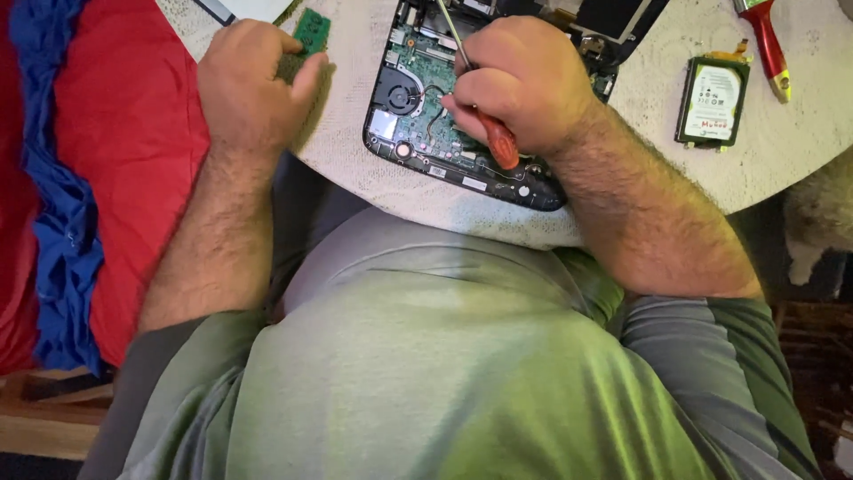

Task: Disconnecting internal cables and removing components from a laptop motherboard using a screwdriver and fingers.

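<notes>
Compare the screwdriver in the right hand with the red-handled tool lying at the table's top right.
The screwdriver is gripped in the right hand, shaft over the opened laptop; the red-handled tool lies untouched on the table. The tool has a yellow end; the screwdriver shows none. Both have red handles.

Right hand [524, 84] grips a red-handled screwdriver [484, 116] over an opened laptop [418, 124].

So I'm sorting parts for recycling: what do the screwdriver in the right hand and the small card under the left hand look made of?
Screwdriver: shiny metal shaft, glossy red handle, probably plastic. Small card: matte green circuit board, likely fibreglass, judging by its colour.
</notes>
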